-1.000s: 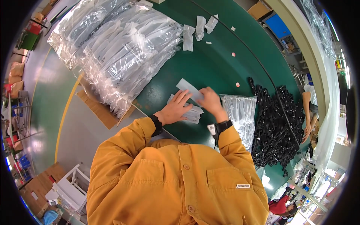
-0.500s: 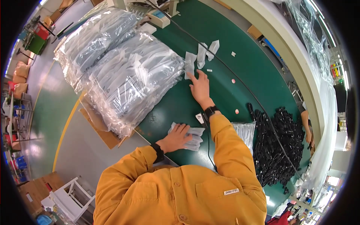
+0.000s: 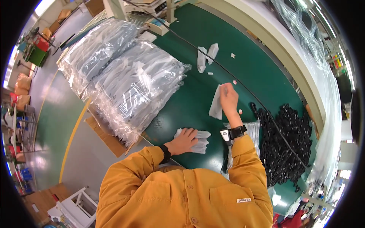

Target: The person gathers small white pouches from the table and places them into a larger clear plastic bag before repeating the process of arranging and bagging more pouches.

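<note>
My right hand (image 3: 229,100) is closed on the upper end of a frosted white plastic pouch (image 3: 215,105), which it holds over the green table (image 3: 171,110). Nearer to me, my left hand (image 3: 183,141) lies flat with its fingers apart. Beneath it, a few similar pouches (image 3: 202,144) are side by side, partly covered by the palm and fingers. Two more pouches (image 3: 201,60) rest farther back. A black band with a white tag (image 3: 226,137) is at my right wrist.
Large clear bags full of white pouches (image 3: 129,87) fill the table's left side. A heap of black cables (image 3: 285,144) lies at the right, beside a stack of clear-wrapped pouches (image 3: 254,133) partly behind my right forearm. A black cord (image 3: 243,85) crosses the view diagonally.
My right hand has taken the leftmost of the three far pouches and drawn it toward me and to the right. My left hand stays on the near pouches.
</note>
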The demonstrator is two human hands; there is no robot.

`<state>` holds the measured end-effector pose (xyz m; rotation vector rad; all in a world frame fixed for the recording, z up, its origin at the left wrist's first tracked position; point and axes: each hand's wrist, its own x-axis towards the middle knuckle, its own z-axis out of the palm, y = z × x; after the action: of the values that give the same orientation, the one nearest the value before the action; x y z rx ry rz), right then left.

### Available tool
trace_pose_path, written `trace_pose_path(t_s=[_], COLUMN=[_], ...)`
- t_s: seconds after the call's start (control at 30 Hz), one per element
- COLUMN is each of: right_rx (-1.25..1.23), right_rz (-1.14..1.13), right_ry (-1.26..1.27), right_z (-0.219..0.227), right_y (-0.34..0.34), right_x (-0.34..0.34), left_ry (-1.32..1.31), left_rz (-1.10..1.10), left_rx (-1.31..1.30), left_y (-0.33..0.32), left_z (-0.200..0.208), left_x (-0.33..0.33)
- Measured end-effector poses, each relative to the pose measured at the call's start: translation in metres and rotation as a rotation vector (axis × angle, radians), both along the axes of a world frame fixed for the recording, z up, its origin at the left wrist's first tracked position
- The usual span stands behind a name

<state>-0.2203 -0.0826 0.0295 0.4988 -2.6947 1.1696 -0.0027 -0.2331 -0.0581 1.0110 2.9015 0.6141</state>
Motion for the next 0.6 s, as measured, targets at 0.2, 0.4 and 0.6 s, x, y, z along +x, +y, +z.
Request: trace_pose_path(t_s=[0.2, 0.4, 0.6], right_rx=[0.056, -0.047, 0.242], right_rz=[0.179, 0.168, 0.228], right_ry=[-0.152, -0.127, -0.307], right_z=[-0.053, -0.063, -0.079], right_y=[-0.005, 0.035, 0.053], right_x=[0.055, 0.086, 0.122], left_ry=[0.047, 0.003, -0.043], left_rz=[-0.097, -0.107, -0.116], left_rx=[-0.048, -0.033, 0.015], left_y=[0.004, -0.002, -0.006], left_z=[0.011, 0.013, 0.008], left_x=[-0.004, -0.004, -0.002])
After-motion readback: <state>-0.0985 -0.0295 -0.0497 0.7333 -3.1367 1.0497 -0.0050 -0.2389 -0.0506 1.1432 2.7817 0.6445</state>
